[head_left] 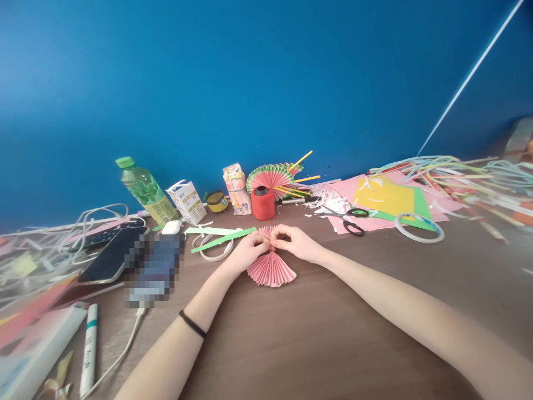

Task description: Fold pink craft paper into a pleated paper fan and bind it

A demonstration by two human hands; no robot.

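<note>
A pink pleated paper fan (271,268) lies on the brown table (316,333), spread toward me below its middle and bunched above. My left hand (245,253) and my right hand (293,241) meet at the fan's narrow middle, both with fingers pinched together on it. A thin red thread shows at the pinch point. A spool of red thread (262,203) stands just behind the hands. A black band is on my left wrist.
Black-handled scissors (352,219) lie on pink and yellow paper sheets (383,200) at the right, with a tape ring (418,228). A green bottle (145,191), cartons, a finished fan (270,176), phones, cables and a marker (89,350) crowd the left.
</note>
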